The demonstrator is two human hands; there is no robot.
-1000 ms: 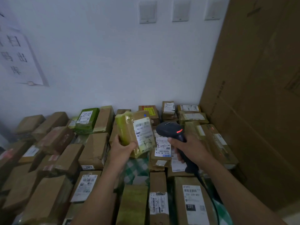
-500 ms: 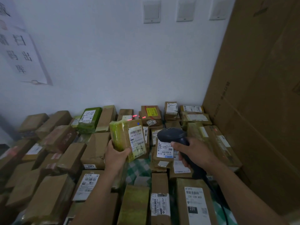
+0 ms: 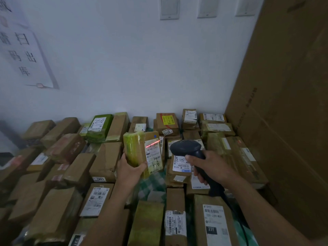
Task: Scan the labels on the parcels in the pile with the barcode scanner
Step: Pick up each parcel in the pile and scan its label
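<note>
Head view, near edge: brown boxes of the pile (image 3: pixel 104 160) lie packed side by side, one marked "231" (image 3: pixel 213 221) at near right, with checked cloth (image 3: pixel 154 183) showing in a gap.
Left hand (image 3: pixel 130 167): thumb and fingers are clamped round the lower end of a yellow-taped parcel (image 3: pixel 136 150), which is lifted clear of the pile with its label (image 3: pixel 154 157) facing right.
Right hand (image 3: pixel 211 167): wrapped tight round the handle of the barcode scanner (image 3: pixel 188 147), whose head points left, just beside the label.
Change: the red scan line (image 3: pixel 152 144) now lies across the top of the label. Half a second ago it fell on far boxes by the wall.
Meaning: I'd judge this label is being read right now, and the many boxes around it are still waiting.
Far: a green parcel (image 3: pixel 100 125) against the white wall (image 3: pixel 124 68), a paper notice (image 3: pixel 23 50) at far left.
</note>
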